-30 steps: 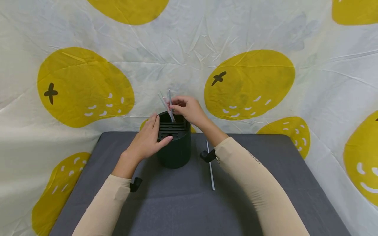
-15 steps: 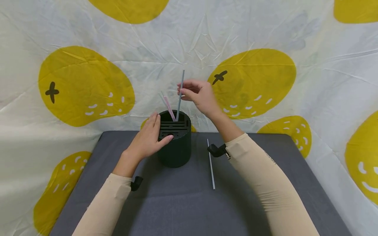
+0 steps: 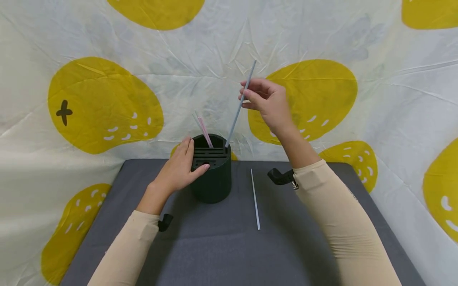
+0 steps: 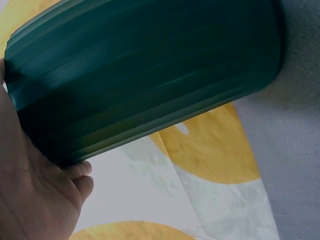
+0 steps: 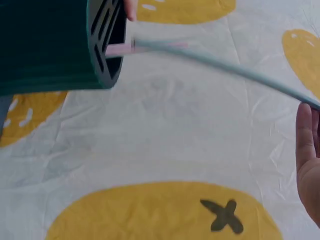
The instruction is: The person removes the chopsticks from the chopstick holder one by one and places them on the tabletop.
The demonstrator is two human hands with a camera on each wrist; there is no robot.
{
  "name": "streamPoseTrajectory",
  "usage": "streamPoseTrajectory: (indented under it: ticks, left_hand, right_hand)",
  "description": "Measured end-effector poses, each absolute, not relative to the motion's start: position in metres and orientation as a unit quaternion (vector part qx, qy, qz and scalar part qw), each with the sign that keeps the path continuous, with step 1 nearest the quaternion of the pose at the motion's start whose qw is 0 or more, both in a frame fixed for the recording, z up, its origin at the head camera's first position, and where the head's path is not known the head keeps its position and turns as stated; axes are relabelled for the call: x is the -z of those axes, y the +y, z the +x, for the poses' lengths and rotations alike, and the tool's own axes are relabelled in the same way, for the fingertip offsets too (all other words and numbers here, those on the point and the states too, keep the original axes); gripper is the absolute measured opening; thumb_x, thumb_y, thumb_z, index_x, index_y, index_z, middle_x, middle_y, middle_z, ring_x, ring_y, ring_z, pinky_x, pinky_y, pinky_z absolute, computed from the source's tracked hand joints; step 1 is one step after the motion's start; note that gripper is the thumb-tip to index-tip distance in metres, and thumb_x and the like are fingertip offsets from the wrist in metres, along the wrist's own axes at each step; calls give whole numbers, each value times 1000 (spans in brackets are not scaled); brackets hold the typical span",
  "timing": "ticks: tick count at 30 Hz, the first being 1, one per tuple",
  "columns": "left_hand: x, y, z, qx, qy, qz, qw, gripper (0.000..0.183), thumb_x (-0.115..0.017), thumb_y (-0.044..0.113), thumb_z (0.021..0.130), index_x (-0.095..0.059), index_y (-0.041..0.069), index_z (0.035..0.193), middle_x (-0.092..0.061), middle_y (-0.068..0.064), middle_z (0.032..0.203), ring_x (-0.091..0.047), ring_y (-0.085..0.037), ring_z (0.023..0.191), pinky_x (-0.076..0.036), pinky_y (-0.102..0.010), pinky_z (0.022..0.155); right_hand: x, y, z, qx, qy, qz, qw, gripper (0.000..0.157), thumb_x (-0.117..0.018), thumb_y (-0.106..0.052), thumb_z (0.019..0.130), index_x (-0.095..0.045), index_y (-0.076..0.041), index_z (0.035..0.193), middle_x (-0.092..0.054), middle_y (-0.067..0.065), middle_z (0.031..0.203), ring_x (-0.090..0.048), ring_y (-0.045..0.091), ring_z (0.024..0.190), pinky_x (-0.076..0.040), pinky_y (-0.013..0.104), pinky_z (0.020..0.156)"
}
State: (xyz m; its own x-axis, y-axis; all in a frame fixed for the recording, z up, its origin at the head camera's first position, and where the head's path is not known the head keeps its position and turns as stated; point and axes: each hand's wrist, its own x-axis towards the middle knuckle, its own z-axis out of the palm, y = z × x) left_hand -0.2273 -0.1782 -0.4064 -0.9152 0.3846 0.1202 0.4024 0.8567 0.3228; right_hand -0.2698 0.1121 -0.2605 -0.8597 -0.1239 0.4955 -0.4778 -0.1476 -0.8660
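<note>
A dark green round knife holder (image 3: pixel 212 186) with a slotted top and an open rear compartment stands upright on the table. My left hand (image 3: pixel 174 170) holds its upper left side, thumb across the front rim and fingers along the side. Raised to the right, my right hand (image 3: pixel 272 104) pinches a thin blue-grey straw (image 3: pixel 237 115) between thumb and fingers. That straw slants down to the left; in the right wrist view its lower end is just outside the holder's mouth. Pink straws (image 3: pixel 205 130) and a pale greenish straw (image 3: pixel 196 119) lean in the rear compartment.
A white straw (image 3: pixel 255 204) lies on the grey cloth-covered table (image 3: pixel 214 254), right of the holder. Behind the table hangs a pale cloth (image 3: pixel 200 51) with yellow fruit prints, close to the table's back edge.
My right hand has moved up and right, drawing the blue-grey straw from the rear compartment and tilting it rightward. My left hand has stayed on the holder.
</note>
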Motion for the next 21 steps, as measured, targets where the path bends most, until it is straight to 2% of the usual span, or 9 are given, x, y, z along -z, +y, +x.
streamPoseTrajectory:
  ticks: [4,8,14,21]
  left_hand:
    - [407,-178,-227,175,-963,-204,20,108,-37,78,98,-2,1,166,7,-15,174,2,-32,162,-14,-56,129]
    - [407,-180,-227,172,-964,-203,20,107,-38,77,98,-2,2,165,8,-14,174,2,-33,162,-13,-57,129]
    - [407,-179,-226,172,-964,-204,19,107,-38,77,99,-2,2,166,7,-14,174,2,-32,162,-14,-57,129]
    - [409,-180,-226,171,-963,-206,22,107,-38,77,98,-2,2,166,4,-17,174,1,-33,162,-15,-57,128]
  right_hand:
    - [269,131,-270,-728,-641,220,109,19,-72,-2,96,-72,6,113,-73,15,104,-74,22,89,-63,29,78]
    - [285,149,-269,-726,-653,192,98,19,-72,-4,95,-74,3,113,-73,13,103,-73,24,88,-63,28,76]
    - [316,177,-270,-713,-683,135,76,24,-74,-10,95,-74,0,118,-73,7,97,-73,17,85,-63,28,75]
    - [364,202,-268,-691,-717,92,11,26,-73,-12,96,-73,-1,120,-76,1,99,-75,15,88,-63,30,77]
